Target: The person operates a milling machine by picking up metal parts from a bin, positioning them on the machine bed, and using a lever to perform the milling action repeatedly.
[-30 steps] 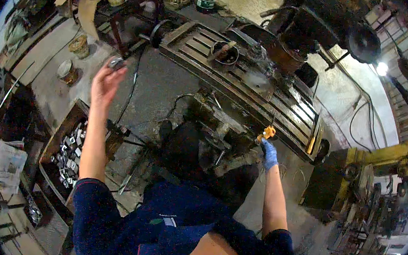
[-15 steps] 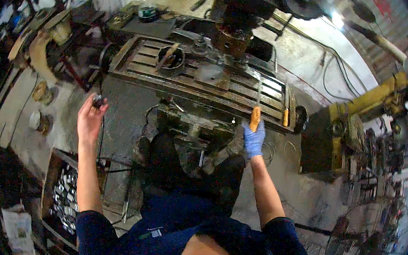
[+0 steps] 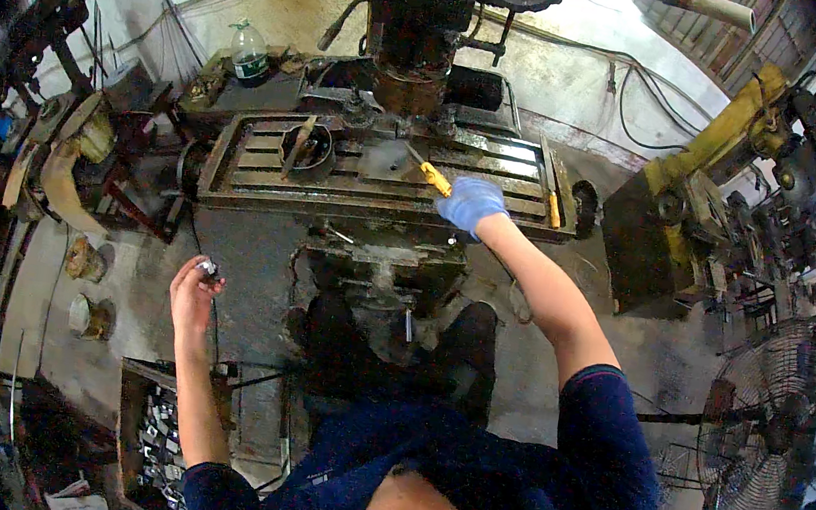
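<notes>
Since the earlier frame, the right hand (image 3: 471, 205) had moved left and inward over the slotted machine table (image 3: 263, 201), and the yellow-handled tool (image 3: 436, 179) had swung from pointing nearly straight away to a far-left slant. The gloved fingers were closed around the near end of its handle.

The governing relation was the line of this tool: its long axis ran from the glove at near right to a narrow tip at far left, directed toward the middle of the table, just beside a pale round patch (image 3: 386, 160). Whether the tip touched the surface could not be told. The right hand was much the nearer to that patch.

The bare left hand (image 3: 191, 303) stood well apart, off the table's near-left corner, thumb and fingertips pinching a small metal piece (image 3: 210, 271) at their far end. A dark pot (image 3: 315, 166) rested left of the patch; a second yellow-handled implement (image 3: 554, 209) lay at the table's right end.
</notes>
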Available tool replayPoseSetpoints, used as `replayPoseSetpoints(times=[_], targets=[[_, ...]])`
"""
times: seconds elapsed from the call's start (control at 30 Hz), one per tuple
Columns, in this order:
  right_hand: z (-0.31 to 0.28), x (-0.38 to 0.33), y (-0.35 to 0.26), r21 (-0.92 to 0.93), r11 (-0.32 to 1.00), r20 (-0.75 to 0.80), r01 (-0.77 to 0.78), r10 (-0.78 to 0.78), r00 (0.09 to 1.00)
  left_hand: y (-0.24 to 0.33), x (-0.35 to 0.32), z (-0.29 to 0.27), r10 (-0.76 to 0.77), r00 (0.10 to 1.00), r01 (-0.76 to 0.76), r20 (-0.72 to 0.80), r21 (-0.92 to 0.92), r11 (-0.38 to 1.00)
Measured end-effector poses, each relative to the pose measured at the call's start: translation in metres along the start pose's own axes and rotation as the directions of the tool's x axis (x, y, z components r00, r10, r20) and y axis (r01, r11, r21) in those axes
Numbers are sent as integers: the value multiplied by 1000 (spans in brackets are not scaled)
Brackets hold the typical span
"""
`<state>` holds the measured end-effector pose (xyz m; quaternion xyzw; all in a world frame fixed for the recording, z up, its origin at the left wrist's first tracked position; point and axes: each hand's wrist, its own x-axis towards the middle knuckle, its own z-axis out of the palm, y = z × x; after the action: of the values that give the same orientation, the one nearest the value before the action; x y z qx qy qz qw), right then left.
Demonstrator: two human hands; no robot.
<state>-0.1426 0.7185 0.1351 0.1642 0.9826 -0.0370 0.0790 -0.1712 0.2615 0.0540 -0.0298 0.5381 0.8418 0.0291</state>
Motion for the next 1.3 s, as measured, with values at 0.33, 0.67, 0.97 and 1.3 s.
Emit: replayPoseSetpoints(times=[0.33,0.67,0.97,1.3], targets=[[14,10,5,125,992,52,2,-9,999,0,-23,31,-88,996,91,-24,278,956],[25,-125,16,285,871,212,399,-464,860,-79,6,161,-344,856,194,387,376,906],[59,-111,34,372,834,11,408,-443,896,-106,24,198,-327,796,111,510,409,906],[21,-123,41,370,860,106,352,-416,903,-84,18,204,-288,839,50,462,460,886]])
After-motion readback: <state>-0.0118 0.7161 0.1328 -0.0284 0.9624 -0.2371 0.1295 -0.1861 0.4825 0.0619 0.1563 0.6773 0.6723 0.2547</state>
